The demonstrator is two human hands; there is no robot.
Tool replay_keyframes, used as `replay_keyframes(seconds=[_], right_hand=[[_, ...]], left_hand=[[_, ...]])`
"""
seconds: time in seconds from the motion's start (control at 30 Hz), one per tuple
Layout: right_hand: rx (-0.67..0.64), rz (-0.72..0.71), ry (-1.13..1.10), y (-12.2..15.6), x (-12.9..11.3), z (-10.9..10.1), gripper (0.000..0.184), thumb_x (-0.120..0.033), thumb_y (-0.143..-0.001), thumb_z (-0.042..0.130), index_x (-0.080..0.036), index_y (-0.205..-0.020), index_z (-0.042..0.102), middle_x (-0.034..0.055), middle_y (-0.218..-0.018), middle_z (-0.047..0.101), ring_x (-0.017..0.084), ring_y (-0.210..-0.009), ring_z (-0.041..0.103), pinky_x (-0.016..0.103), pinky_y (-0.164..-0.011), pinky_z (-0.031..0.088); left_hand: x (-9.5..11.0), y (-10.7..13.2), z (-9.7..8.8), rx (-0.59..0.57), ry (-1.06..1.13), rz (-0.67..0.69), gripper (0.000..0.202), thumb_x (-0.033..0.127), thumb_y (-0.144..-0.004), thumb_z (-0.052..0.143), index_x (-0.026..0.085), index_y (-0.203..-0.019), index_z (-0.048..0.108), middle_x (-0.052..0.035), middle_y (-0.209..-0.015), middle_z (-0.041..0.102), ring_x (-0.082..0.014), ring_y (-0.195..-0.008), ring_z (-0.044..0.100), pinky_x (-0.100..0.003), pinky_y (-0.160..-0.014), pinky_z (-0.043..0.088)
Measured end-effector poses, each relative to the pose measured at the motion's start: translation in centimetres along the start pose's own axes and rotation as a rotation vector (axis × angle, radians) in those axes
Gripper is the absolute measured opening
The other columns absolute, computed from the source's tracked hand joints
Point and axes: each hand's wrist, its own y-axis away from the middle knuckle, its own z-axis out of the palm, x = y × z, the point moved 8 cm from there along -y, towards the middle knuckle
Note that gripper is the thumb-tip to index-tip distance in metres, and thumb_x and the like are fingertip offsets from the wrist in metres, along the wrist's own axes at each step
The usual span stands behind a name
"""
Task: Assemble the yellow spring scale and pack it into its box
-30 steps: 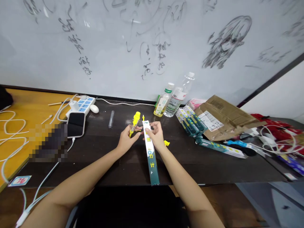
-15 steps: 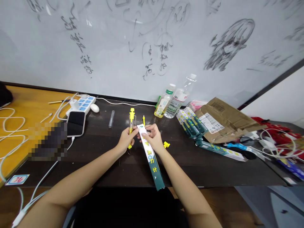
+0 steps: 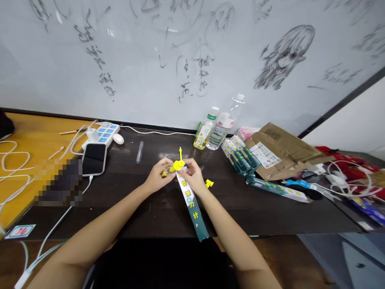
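My left hand (image 3: 157,176) is closed around a yellow spring-scale tool (image 3: 177,165), whose yellow end points right at the mouth of a long white-and-green box (image 3: 190,202). My right hand (image 3: 192,176) grips the top end of that box, which slants down toward the front edge of the dark table (image 3: 264,208). The two hands meet at the box opening. A small yellow part (image 3: 209,184) lies just right of my right hand, and a thin yellow piece (image 3: 180,153) lies behind the hands.
A clear tube (image 3: 140,151), a phone (image 3: 94,157) on a cable, a power strip (image 3: 104,133) and a white mouse (image 3: 118,138) lie to the left. Two bottles (image 3: 215,128), several matching boxes (image 3: 240,155) and a cardboard package (image 3: 282,148) sit on the right.
The yellow tool stood upright in my left hand; it is now tipped sideways with its end at the box mouth. Both hands have drawn closer together.
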Motion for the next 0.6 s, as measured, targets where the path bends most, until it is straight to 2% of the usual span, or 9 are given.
replay_keyframes(seconds=[0.1,0.17,0.2,0.3,0.43,0.5,0.6], right_hand=[[0.000,-0.002,-0.005,0.0,-0.5,-0.2,0.036,-0.042,-0.073,0.075,-0.022,-0.087,0.048,0.0016,-0.103,0.052,0.013,-0.072,0.065,0.027,-0.053,0.060],[-0.040,0.002,-0.011,0.1,-0.7,0.0,0.035,-0.040,-0.073,0.074,-0.021,-0.087,0.049,0.0021,-0.105,0.052,0.012,-0.071,0.065,0.028,-0.052,0.060],[-0.072,0.001,-0.014,0.2,-0.8,0.2,0.033,-0.039,-0.073,0.074,-0.021,-0.088,0.050,0.0024,-0.105,0.051,0.012,-0.071,0.065,0.028,-0.053,0.060],[-0.159,0.000,-0.017,0.3,-1.1,0.6,0.029,-0.035,-0.075,0.074,-0.020,-0.087,0.053,0.0043,-0.111,0.051,0.013,-0.075,0.067,0.029,-0.055,0.060],[-0.133,-0.016,-0.021,0.2,-1.9,-0.5,0.028,-0.032,-0.075,0.074,-0.020,-0.089,0.053,0.0066,-0.128,0.046,0.012,-0.073,0.068,0.029,-0.056,0.061],[-0.097,-0.026,-0.013,0.1,-2.6,-1.4,0.028,-0.033,-0.076,0.073,-0.020,-0.090,0.052,0.0070,-0.134,0.045,0.012,-0.073,0.068,0.029,-0.056,0.061],[-0.096,-0.019,0.002,0.0,-3.3,-2.2,0.028,-0.035,-0.079,0.071,-0.022,-0.090,0.049,0.0072,-0.136,0.047,0.013,-0.076,0.069,0.029,-0.056,0.061]], left_hand=[[-1.6,0.2,-0.6,0.096,0.134,-0.134,0.028,0.040,-0.084,0.056,0.016,-0.097,0.062,-0.0062,-0.089,0.062,-0.0140,-0.068,0.059,-0.024,-0.055,0.046],[-2.7,0.2,-1.5,0.151,0.208,-0.216,0.034,0.046,-0.088,0.048,0.016,-0.102,0.055,-0.0044,-0.086,0.061,-0.0095,-0.053,0.053,-0.020,-0.041,0.036],[-3.0,0.1,-1.9,0.155,0.209,-0.229,0.034,0.048,-0.090,0.044,0.017,-0.102,0.051,-0.0026,-0.083,0.060,-0.0079,-0.047,0.049,-0.020,-0.038,0.031],[-2.9,-0.5,-3.3,0.092,0.012,-0.198,0.026,0.045,-0.090,0.046,0.020,-0.097,0.044,0.0035,-0.074,0.053,-0.0065,-0.045,0.043,-0.020,-0.044,0.031],[-1.8,-0.9,-3.3,-0.097,-0.312,-0.125,0.018,0.037,-0.088,0.051,0.020,-0.093,0.048,0.0056,-0.065,0.047,-0.0102,-0.052,0.043,-0.023,-0.054,0.032],[-1.2,-0.9,-2.8,-0.170,-0.381,-0.075,0.016,0.037,-0.088,0.049,0.020,-0.090,0.052,0.0037,-0.068,0.051,-0.0118,-0.057,0.046,-0.024,-0.057,0.033],[-0.6,-1.1,-2.6,-0.199,-0.378,-0.004,0.020,0.038,-0.088,0.051,0.020,-0.089,0.059,-0.0003,-0.079,0.058,-0.0131,-0.065,0.050,-0.024,-0.062,0.037]])
